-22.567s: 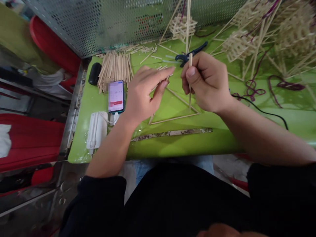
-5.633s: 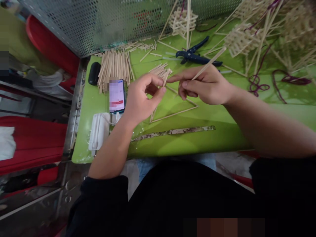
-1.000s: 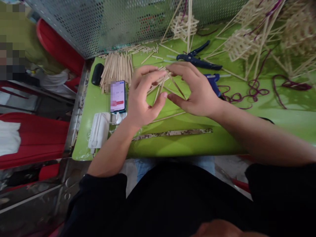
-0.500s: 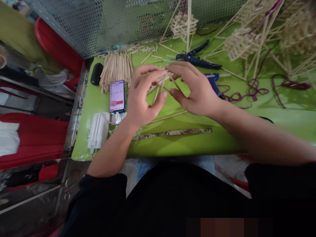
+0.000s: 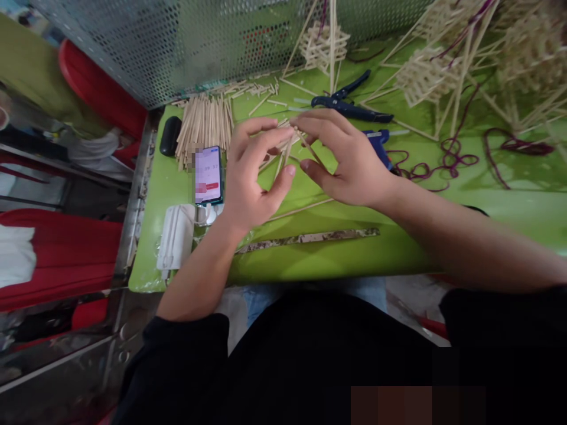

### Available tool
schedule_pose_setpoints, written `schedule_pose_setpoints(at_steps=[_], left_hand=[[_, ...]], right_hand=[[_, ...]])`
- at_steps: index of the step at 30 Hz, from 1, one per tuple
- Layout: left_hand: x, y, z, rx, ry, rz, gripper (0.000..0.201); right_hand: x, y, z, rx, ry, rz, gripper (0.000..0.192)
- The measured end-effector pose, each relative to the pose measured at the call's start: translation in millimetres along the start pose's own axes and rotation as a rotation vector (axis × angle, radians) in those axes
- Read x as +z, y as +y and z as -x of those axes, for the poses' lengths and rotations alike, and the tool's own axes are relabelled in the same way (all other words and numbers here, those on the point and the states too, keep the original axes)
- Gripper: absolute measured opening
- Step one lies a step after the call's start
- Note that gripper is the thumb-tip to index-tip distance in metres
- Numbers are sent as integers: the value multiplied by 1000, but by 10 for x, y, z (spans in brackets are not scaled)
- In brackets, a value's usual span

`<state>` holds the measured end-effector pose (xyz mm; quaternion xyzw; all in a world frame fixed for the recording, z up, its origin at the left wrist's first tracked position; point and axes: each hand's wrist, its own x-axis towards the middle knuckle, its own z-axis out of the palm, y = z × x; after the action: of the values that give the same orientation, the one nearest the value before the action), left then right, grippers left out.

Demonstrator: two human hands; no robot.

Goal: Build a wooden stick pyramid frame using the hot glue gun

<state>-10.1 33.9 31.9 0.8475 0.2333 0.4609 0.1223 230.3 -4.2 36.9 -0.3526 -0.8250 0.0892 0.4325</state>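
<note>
Between the fingertips, the left hand [image 5: 252, 177] and right hand [image 5: 349, 162] are pinching thin sticks [image 5: 286, 150] together above the green tabletop [image 5: 354, 254], seemingly joining a frame's apex; steadiness is needed.

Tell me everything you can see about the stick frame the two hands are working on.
The stick frame is made of thin, pale sticks that look like wood or bamboo. Its bottom stick lies on the green table; others slope up to a point where the left hand and right hand meet, their fingers pinching the sticks together there. Much of it is hidden behind the hands, so the joints cannot be made out.
</note>
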Motion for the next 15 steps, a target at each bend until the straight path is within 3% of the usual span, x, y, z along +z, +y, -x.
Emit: schedule_pose_setpoints(at_steps=[6, 15], left_hand=[[18, -55, 22, -25, 20, 47, 57], [-28, 66, 12, -70, -17, 46, 55]], right_hand=[[-11, -10, 1, 100, -33, -7, 67], [-67, 0, -31, 126, -18, -59, 73]])
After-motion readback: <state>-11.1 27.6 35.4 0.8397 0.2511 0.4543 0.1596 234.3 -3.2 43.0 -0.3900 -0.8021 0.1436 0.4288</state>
